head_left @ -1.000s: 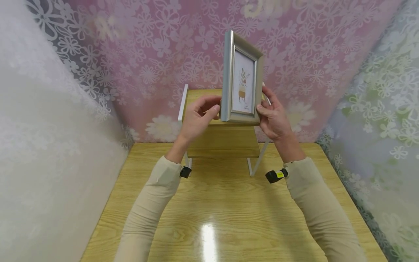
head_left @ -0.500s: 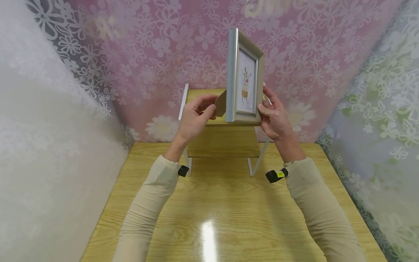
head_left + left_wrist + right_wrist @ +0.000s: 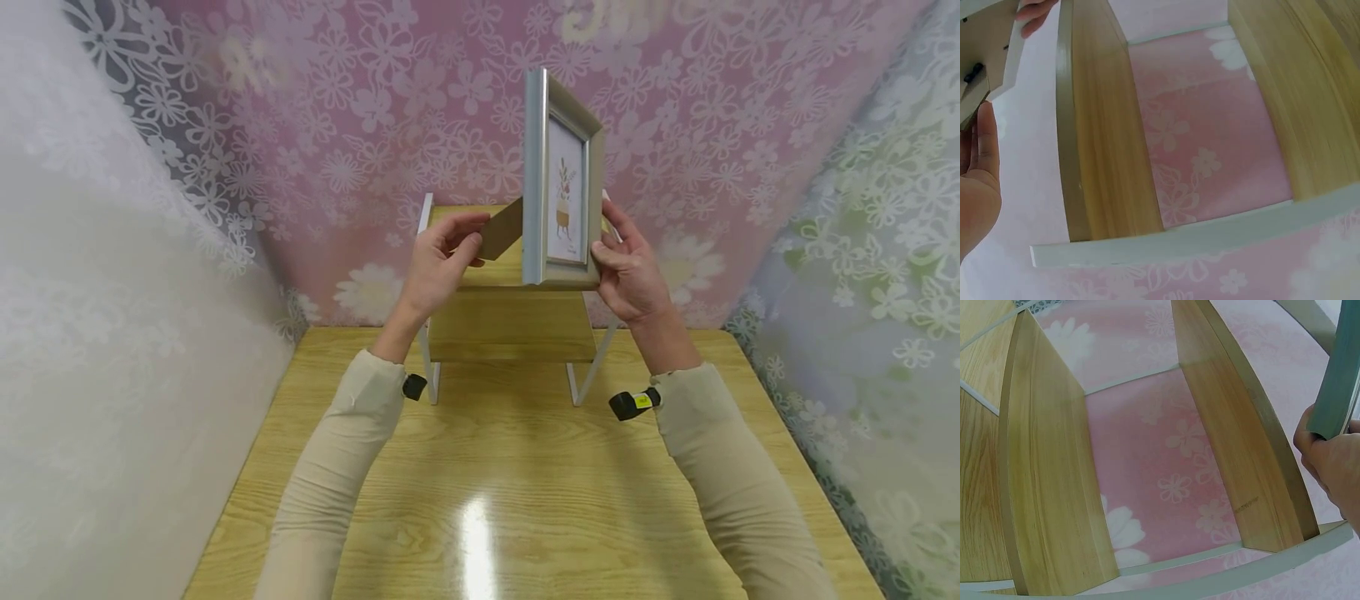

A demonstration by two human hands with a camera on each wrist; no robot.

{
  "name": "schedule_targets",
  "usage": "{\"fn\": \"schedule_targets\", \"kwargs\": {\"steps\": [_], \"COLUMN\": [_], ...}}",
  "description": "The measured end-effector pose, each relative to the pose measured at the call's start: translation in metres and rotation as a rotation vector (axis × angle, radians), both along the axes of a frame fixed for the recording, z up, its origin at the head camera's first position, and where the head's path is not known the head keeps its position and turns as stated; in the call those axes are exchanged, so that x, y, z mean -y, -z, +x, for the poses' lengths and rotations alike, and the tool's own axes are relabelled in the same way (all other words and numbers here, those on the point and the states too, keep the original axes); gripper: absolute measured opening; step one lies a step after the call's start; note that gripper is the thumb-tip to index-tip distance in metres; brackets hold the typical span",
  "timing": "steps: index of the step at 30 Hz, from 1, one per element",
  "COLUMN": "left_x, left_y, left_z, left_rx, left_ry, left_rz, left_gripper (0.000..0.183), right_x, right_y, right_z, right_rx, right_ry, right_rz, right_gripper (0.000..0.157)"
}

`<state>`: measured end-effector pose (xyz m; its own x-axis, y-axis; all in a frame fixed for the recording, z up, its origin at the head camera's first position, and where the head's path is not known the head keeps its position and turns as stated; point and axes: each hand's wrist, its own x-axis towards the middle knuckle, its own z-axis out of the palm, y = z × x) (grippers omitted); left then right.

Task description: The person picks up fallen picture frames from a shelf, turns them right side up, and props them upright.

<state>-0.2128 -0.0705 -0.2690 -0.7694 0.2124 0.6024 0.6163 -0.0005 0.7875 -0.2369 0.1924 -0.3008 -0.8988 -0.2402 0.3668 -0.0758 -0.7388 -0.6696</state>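
A picture frame point(image 3: 536, 183) with a silvery border and a potted-plant print is held upright and turned at an angle above a small shelf. My right hand point(image 3: 632, 268) grips its lower right edge, thumb on the front. On the left, my left hand point(image 3: 444, 260) pinches the brown easel leg point(image 3: 501, 230) between thumb and fingers. That leg stands swung out from the back of the frame. The left wrist view catches the frame's brown back point(image 3: 988, 39) with a dark hinge on it. In the right wrist view the frame's grey-green side point(image 3: 1337, 378) rises from the right fingers.
A two-tier wooden shelf point(image 3: 517, 325) with white metal side legs point(image 3: 592, 367) stands at the back of the wood-grain table point(image 3: 420, 467). Floral walls point(image 3: 360, 150) close in behind and on both sides.
My left hand has moved left and slightly down, drawing the easel leg out from behind the frame. The frame has shifted a little right and turned slightly; the right hand has hardly moved.
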Motion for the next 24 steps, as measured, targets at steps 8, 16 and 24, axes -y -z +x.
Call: {"fn": "schedule_targets", "kwargs": {"steps": [8,16,24], "left_x": [0.006,0.002,-0.001], "left_y": [0.013,0.006,0.004], "left_z": [-0.020,-0.005,0.000], "left_rx": [-0.022,0.010,0.003], "left_ry": [-0.021,-0.045,-0.101], "left_rz": [-0.009,0.009,0.045], "left_gripper": [0.025,0.025,0.022], "right_x": [0.000,0.000,0.000], "right_y": [0.000,0.000,-0.001], "right_z": [0.001,0.003,0.003], "right_rx": [0.005,-0.004,0.002], "right_ry": [-0.008,0.020,0.019], "right_rz": [0.019,0.062,0.037], "right_gripper": [0.055,0.056,0.057]}}
